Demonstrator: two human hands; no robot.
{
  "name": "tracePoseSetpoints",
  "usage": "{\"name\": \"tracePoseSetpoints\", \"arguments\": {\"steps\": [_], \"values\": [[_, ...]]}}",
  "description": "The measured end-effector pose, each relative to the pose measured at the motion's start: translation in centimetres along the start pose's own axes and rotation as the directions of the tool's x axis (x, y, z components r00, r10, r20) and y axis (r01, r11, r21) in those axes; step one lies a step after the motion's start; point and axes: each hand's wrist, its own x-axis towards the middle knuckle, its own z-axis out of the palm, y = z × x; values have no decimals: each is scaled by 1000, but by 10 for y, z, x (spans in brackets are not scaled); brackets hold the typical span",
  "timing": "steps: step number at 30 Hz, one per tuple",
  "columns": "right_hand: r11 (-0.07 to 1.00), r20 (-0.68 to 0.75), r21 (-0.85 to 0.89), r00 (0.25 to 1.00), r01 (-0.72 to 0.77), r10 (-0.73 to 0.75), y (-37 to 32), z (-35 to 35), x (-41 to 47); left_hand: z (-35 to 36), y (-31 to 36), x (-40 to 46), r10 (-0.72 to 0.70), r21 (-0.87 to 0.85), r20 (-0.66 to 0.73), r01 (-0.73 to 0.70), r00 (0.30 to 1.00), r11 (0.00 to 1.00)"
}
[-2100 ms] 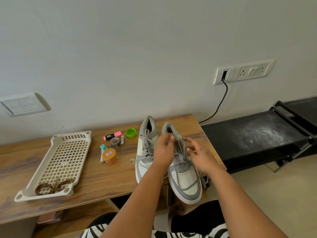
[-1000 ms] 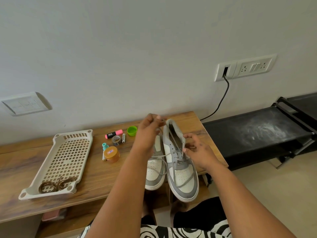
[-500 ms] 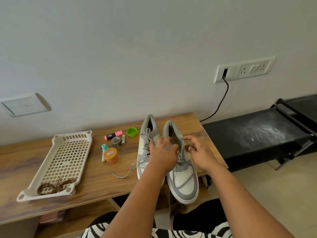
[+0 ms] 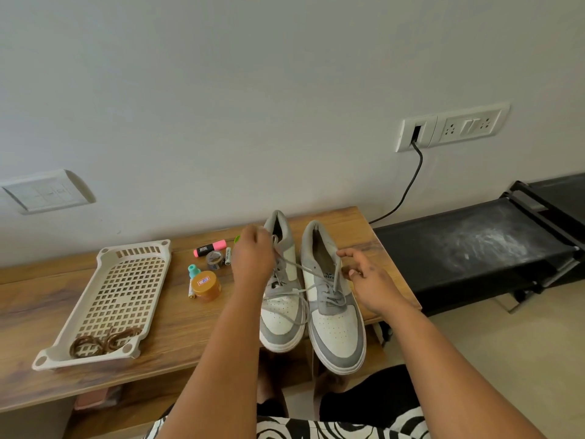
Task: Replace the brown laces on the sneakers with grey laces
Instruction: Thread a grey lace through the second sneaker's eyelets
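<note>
Two grey-and-white sneakers side by side on the right part of the wooden tabletop (image 4: 164, 340), toes toward the near edge and overhanging it: left sneaker (image 4: 281, 318), right sneaker (image 4: 335, 331). Left hand (image 4: 253, 258) raised over the far end of the left sneaker, fingers curled and pinching a grey lace (image 4: 296, 266) that runs taut across to the eyelets of the right sneaker. Right hand (image 4: 368, 280) just right of the right sneaker's collar, fingers loosely spread near another stretch of lace; whether pinching it or only touching, cannot tell. More grey lace looped loosely over both toes.

Far left on the tabletop, a cream perforated tray (image 4: 104, 299) with the brown laces (image 4: 101, 340) coiled in its near end. Between tray and sneakers, a pink highlighter (image 4: 209, 248), a roll of tape (image 4: 214, 259), a small teal-capped bottle (image 4: 192, 271) and an orange-lidded jar (image 4: 206, 286). On the wall to the far right, a socket panel (image 4: 452, 126) with a black cable (image 4: 408, 188) plugged in.
</note>
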Motion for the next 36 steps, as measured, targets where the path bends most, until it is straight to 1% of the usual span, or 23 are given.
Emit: {"name": "tracePoseSetpoints", "arguments": {"steps": [1,2,3,5,6,7,8,11,12,13,16,17,19,22,24,25,26,27,29,32,33,34,36], "values": [[1000,1,-2,1000,1,-1,0,0,0,1,-5,-2,119,353,23,-120,993,928],[1000,3,-3,1000,1,-1,-1,0,0,4,-9,-5,213,559,98,-231,972,796],[1000,4,-2,1000,2,-2,-1,0,0,9,-10,-9,276,635,198,-338,940,694],[1000,2,6,1000,0,0,-2,1,-1,21,-13,-16,336,633,413,-532,847,562],[1000,-2,10,1000,0,0,-2,1,-1,28,-17,-19,341,615,501,-604,796,507],[1000,-4,9,1000,4,-4,-1,1,-1,35,-21,-21,328,608,561,-648,760,459],[1000,-6,5,1000,7,-7,-2,1,-2,40,-24,-24,306,607,598,-669,740,429],[1000,-8,-22,1000,17,-17,-3,1,-3,49,-31,-25,254,623,638,-681,727,384],[1000,-8,-22,1000,19,-19,-3,1,-3,50,-31,-24,256,618,641,-684,724,387],[1000,-9,-22,1000,21,-22,-3,1,-4,51,-32,-22,262,599,637,-679,725,424],[999,-10,-25,1000,26,-27,-3,1,-4,53,-32,-17,283,487,603,-625,746,610],[999,-12,-21,1000,25,-25,-3,1,-3,53,-31,-16,301,460,578,-608,758,647],[1000,-13,-11,1000,20,-20,-1,2,-2,50,-25,-15,310,419,502,-541,807,729],[1000,-7,-24,1000,19,-19,-1,2,-2,45,-24,-11,225,318,400,-365,888,875],[999,5,-28,1000,23,-23,-1,2,-3,39,-24,-7,102,133,365,-160,926,978],[999,9,-28,1000,25,-24,-1,2,-3,37,-24,-6,40,68,369,-70,929,995],[999,12,-26,1000,25,-24,-1,2,-4,34,-24,-5,11,61,379,-37,925,997],[999,13,-25,1000,22,-22,-1,2,-4,33,-23,-6,24,102,382,-68,924,992],[999,10,-32,1000,13,-13,-2,2,-5,32,-26,-7,109,228,398,-213,911,950],[999,11,-39,1000,10,-10,-4,2,-7,36,-28,-14,147,350,515,-363,845,863],[999,10,-39,1000,17,-16,-5,1,-8,38,-29,-16,147,376,533,-389,833,841],[999,10,-42,1000,30,-29,-5,1,-9,40,-29,-17,156,389,520,-395,840,832],[996,21,-57,998,66,-65,-8,1,-11,41,-28,-15,184,387,450,-377,874,842]]}}
